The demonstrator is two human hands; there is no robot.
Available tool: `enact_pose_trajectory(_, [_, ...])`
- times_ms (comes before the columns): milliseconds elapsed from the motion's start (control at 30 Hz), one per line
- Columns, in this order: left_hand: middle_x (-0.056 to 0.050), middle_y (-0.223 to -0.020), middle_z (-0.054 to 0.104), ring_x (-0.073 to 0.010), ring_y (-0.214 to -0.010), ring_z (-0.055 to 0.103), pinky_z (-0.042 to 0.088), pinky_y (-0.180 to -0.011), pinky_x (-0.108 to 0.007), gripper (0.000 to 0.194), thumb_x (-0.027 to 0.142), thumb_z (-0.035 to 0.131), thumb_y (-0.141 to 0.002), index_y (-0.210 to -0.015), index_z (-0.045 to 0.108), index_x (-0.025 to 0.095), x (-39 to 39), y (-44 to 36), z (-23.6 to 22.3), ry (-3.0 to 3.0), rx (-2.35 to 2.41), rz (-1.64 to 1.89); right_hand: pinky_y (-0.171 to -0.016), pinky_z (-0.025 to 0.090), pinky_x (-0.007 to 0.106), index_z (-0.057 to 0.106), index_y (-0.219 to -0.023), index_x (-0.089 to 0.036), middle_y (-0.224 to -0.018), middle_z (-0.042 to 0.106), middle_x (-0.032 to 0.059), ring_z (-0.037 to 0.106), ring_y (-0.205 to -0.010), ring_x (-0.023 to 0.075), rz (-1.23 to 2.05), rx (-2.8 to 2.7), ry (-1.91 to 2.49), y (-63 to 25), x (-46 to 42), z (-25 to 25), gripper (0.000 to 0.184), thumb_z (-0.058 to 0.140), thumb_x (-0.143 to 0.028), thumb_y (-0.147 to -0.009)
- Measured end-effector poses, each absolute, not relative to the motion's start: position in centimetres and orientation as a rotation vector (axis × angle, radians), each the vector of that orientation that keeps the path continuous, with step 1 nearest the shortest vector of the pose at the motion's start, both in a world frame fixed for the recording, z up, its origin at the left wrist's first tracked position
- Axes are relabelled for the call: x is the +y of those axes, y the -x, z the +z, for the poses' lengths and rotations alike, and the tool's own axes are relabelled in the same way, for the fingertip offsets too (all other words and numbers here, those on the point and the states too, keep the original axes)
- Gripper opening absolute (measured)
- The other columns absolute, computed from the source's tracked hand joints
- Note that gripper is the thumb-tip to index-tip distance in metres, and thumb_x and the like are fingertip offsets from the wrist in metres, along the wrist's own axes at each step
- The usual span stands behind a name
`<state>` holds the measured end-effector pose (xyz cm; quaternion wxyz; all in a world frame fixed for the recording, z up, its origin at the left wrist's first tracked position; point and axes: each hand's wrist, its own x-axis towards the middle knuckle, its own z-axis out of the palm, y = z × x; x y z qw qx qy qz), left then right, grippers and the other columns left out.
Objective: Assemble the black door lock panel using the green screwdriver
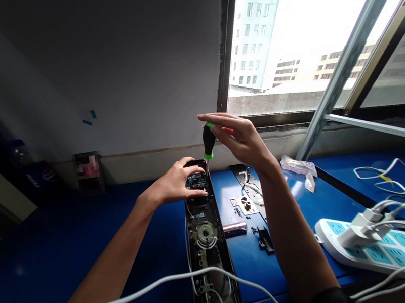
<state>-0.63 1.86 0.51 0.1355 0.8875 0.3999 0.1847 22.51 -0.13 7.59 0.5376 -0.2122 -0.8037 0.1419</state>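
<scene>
A long black device housing [213, 257], its inside exposed, runs from the front edge back toward the wall. Inside it are a blue circuit board [195, 180] at the far end and a round metal part [205, 233] lower down. My left hand [176, 182] grips the housing's far end, thumb and forefinger bent over the board. A black-and-green screwdriver [208, 141] is in my right hand [241, 137], held by the handle with the palm above it. The screwdriver stands nearly upright, its shaft pointing down at the housing's far right edge; the tip is hard to make out.
Right of the housing lie loose screws [238, 212], a metal plate [248, 204], a pinkish cylinder [235, 229] and a black plastic piece [265, 240]. A white cable [140, 293] crosses in front. A power strip [375, 247] with plugs sits at the right, below the window.
</scene>
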Motion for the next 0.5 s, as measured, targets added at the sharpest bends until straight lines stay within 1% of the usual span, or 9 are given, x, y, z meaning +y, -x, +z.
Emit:
enact_pose_trajectory(67, [-0.012, -0.161, 0.038, -0.0379, -0.147, 0.042, 0.039, -0.122, -0.050, 0.073, 0.069, 0.079, -0.076, -0.136, 0.067, 0.030, 1.88, 0.57, 0.52, -2.572, 1.151, 0.543, -0.101, 0.060, 0.042, 0.072, -0.133, -0.030, -0.129, 0.073, 0.0034, 0.069, -0.120, 0.0222, 0.453, -1.938, 0.489, -22.47, -0.33, 7.64, 0.036, 0.061, -0.032, -0.099])
enact_pose_trajectory(133, [-0.012, -0.161, 0.038, -0.0386, -0.147, 0.043, 0.039, -0.122, -0.050, 0.072, 0.069, 0.079, -0.075, -0.136, 0.068, 0.030, 1.90, 0.55, 0.51, -2.571, 1.154, 0.546, -0.093, 0.062, 0.039, 0.076, -0.126, -0.029, -0.118, 0.076, 0.0035, 0.072, -0.106, 0.0205, 0.426, -1.915, 0.520, -22.40, -0.38, 7.65, 0.033, 0.071, -0.032, -0.093])
enact_pose_trajectory(200, [-0.012, -0.161, 0.037, -0.0391, -0.147, 0.043, 0.039, -0.122, -0.051, 0.073, 0.069, 0.079, -0.075, -0.135, 0.068, 0.030, 1.92, 0.57, 0.47, -2.571, 1.157, 0.549, -0.081, 0.062, 0.034, 0.080, -0.117, -0.028, -0.107, 0.074, 0.0037, 0.070, -0.093, 0.0177, 0.302, -1.883, 0.559, -22.33, -0.27, 7.61, 0.031, 0.080, -0.034, -0.086])
enact_pose_trajectory(233, [-0.012, -0.161, 0.037, -0.0391, -0.147, 0.043, 0.039, -0.122, -0.051, 0.073, 0.070, 0.079, -0.075, -0.135, 0.068, 0.030, 1.93, 0.60, 0.45, -2.572, 1.155, 0.552, -0.079, 0.061, 0.033, 0.081, -0.116, -0.028, -0.106, 0.073, 0.0041, 0.069, -0.091, 0.0170, 0.261, -1.877, 0.566, -22.30, -0.19, 7.59, 0.031, 0.080, -0.035, -0.086])
enact_pose_trajectory(300, [-0.012, -0.160, 0.038, -0.0389, -0.145, 0.044, 0.040, -0.121, -0.051, 0.074, 0.071, 0.078, -0.074, -0.135, 0.068, 0.030, 1.96, 0.65, 0.40, -2.576, 1.139, 0.562, -0.083, 0.061, 0.034, 0.077, -0.124, -0.029, -0.111, 0.072, 0.0051, 0.068, -0.097, 0.0179, 0.295, -1.899, 0.536, -22.27, -0.13, 7.57, 0.033, 0.072, -0.037, -0.093])
enact_pose_trajectory(367, [-0.012, -0.158, 0.040, -0.0388, -0.143, 0.047, 0.042, -0.120, -0.051, 0.076, 0.072, 0.078, -0.073, -0.135, 0.068, 0.029, 2.01, 0.68, 0.37, -2.580, 1.120, 0.579, -0.094, 0.061, 0.038, 0.071, -0.135, -0.029, -0.120, 0.073, 0.0054, 0.070, -0.109, 0.0202, 0.438, -1.934, 0.500, -22.27, -0.23, 7.58, 0.037, 0.060, -0.036, -0.100])
enact_pose_trajectory(400, [-0.012, -0.157, 0.041, -0.0389, -0.142, 0.048, 0.043, -0.119, -0.051, 0.077, 0.072, 0.078, -0.073, -0.136, 0.068, 0.029, 2.04, 0.67, 0.36, -2.581, 1.115, 0.587, -0.098, 0.060, 0.040, 0.069, -0.137, -0.029, -0.123, 0.073, 0.0048, 0.070, -0.112, 0.0209, 0.496, -1.940, 0.499, -22.28, -0.32, 7.60, 0.039, 0.059, -0.035, -0.101])
enact_pose_trajectory(433, [-0.012, -0.157, 0.042, -0.0391, -0.141, 0.048, 0.044, -0.119, -0.051, 0.077, 0.072, 0.079, -0.073, -0.136, 0.067, 0.029, 2.06, 0.65, 0.35, -2.581, 1.115, 0.594, -0.099, 0.060, 0.041, 0.070, -0.136, -0.029, -0.122, 0.074, 0.0041, 0.071, -0.112, 0.0213, 0.518, -1.938, 0.516, -22.30, -0.40, 7.63, 0.038, 0.061, -0.035, -0.099])
enact_pose_trajectory(500, [-0.012, -0.157, 0.041, -0.0393, -0.142, 0.048, 0.044, -0.118, -0.051, 0.076, 0.072, 0.079, -0.073, -0.136, 0.067, 0.030, 2.09, 0.61, 0.32, -2.579, 1.122, 0.602, -0.092, 0.062, 0.039, 0.075, -0.127, -0.029, -0.114, 0.075, 0.0033, 0.072, -0.103, 0.0206, 0.431, -1.916, 0.592, -22.36, -0.51, 7.68, 0.036, 0.072, -0.036, -0.092])
